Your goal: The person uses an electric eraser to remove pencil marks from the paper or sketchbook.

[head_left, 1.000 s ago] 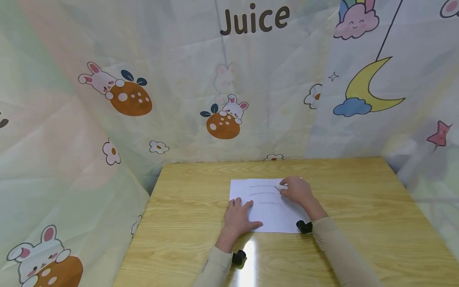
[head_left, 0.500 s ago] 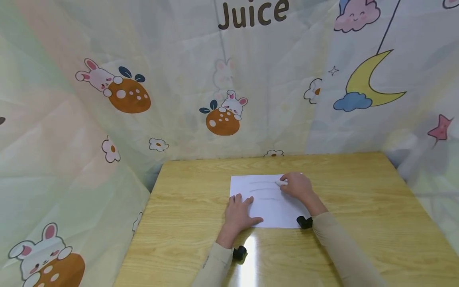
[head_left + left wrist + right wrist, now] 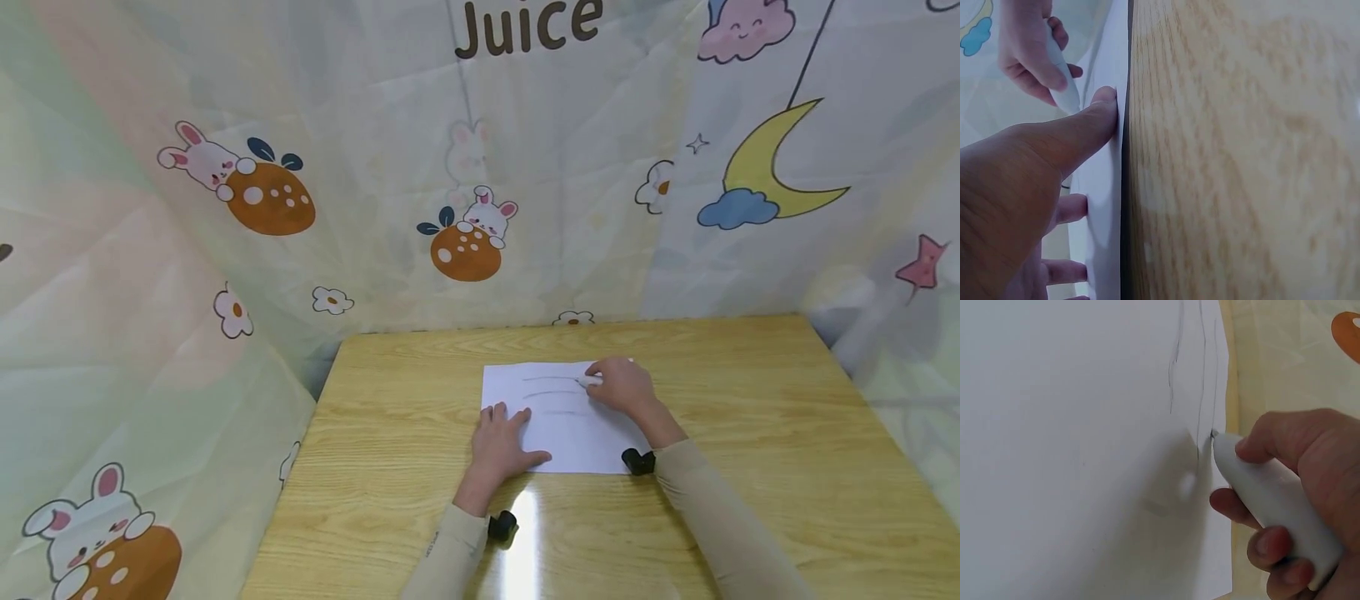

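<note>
A white sheet of paper (image 3: 577, 442) lies on the wooden table, with three thin grey lines (image 3: 1202, 381) across its upper part. My left hand (image 3: 498, 450) rests spread on the paper's left side, thumb pointing right near the front edge. In the left wrist view, its thumb (image 3: 1085, 128) presses close to that edge. My right hand (image 3: 621, 387) grips a thick white pen-shaped tool (image 3: 1272, 494) near the far right corner. The tool's dark tip meets the paper at the end of the farthest line.
The wooden table (image 3: 390, 383) reaches back to a printed cloth (image 3: 375, 167) with rabbits and a moon, which also hangs along both sides. A black wrist camera (image 3: 502, 527) sits at the left cuff, and another black camera (image 3: 637, 461) at the right.
The head view has tilted down slightly, so the scene sits higher in the picture. Both hands and the white tool stay almost in place on the paper.
</note>
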### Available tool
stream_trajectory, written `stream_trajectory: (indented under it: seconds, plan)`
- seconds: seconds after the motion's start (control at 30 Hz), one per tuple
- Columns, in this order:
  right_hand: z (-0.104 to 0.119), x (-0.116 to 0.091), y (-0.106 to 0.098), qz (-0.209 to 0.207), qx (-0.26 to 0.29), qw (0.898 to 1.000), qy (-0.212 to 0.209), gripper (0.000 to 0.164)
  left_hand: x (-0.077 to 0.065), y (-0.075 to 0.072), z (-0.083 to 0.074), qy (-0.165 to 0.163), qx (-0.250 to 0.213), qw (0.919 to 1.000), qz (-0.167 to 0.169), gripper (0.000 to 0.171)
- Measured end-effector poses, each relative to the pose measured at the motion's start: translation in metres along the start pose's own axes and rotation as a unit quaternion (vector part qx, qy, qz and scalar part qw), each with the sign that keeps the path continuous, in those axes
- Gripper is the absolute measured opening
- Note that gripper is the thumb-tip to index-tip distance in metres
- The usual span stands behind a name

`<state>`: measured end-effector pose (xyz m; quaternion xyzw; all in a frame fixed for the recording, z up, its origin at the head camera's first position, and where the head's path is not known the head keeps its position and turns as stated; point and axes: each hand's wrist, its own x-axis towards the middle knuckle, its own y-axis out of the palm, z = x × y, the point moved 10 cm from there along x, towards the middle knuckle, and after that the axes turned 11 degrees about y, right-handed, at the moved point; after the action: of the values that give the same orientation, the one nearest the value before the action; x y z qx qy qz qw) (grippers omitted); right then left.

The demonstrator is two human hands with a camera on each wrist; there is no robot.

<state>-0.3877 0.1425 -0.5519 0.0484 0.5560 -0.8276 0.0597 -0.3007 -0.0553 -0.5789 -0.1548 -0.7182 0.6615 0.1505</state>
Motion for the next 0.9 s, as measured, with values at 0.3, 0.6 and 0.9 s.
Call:
stream_trajectory:
  seconds: [0.3, 0.6, 0.9]
  plan:
    - [0.0031, 0.0049, 0.0004, 0.003, -0.010, 1.000, -0.004, 0.030, 0.0006, 0.0002, 0.0016, -0.004, -0.008, 0.9998, 0.017, 0.088]
    - [0.0058, 0.0072, 0.0028, 0.015, -0.022, 1.000, -0.010, 0.031, -0.0002, -0.0008, 0.0020, -0.004, -0.003, 0.9999, 0.015, 0.088]
    - [0.0059, 0.0057, -0.0013, 0.001, -0.024, 1.000, -0.013, 0.029, -0.0007, -0.0019, 0.0005, -0.005, -0.005, 0.9998, 0.018, 0.089]
